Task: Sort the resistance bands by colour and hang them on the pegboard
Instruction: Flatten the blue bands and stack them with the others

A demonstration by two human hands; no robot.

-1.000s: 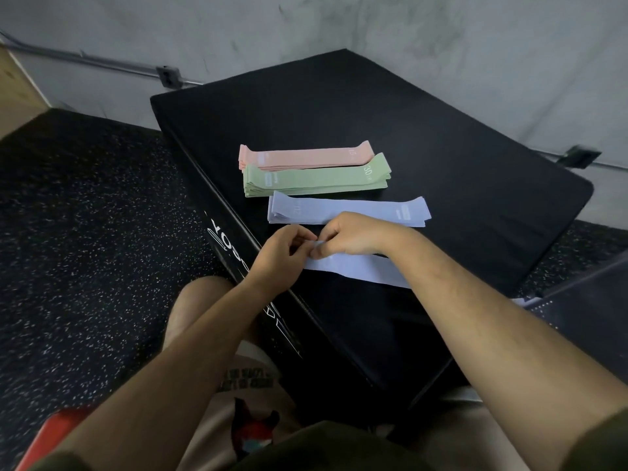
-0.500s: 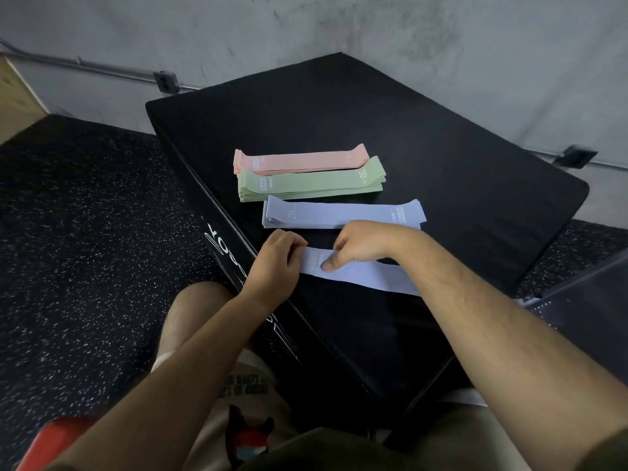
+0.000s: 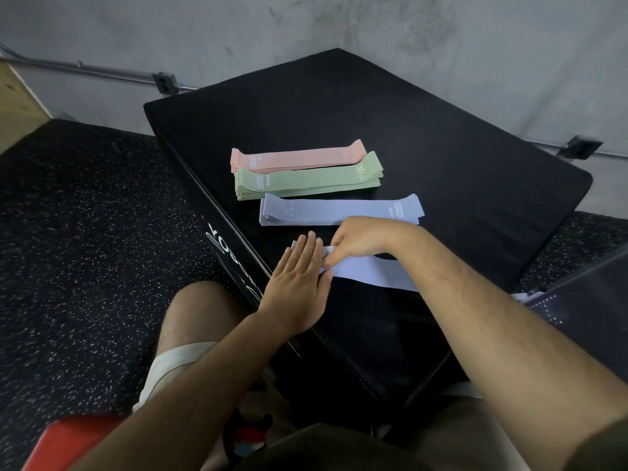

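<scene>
Three neat stacks of resistance bands lie on a black padded box: a pink stack farthest, a green stack in the middle, a lavender stack nearest. A single loose lavender band lies flat in front of them near the box's front edge. My left hand lies flat with straight fingers on the band's left end. My right hand has its fingers curled down and pinches the same end of that band. No pegboard is clearly in view.
The box stands on dark speckled rubber flooring against a grey concrete wall with conduit and an outlet. A dark perforated panel pokes in at the right edge. My knees and a red object are below.
My left hand has gone from curled fingers pinching the band's end to lying flat on it. The right hand stays at the same end.
</scene>
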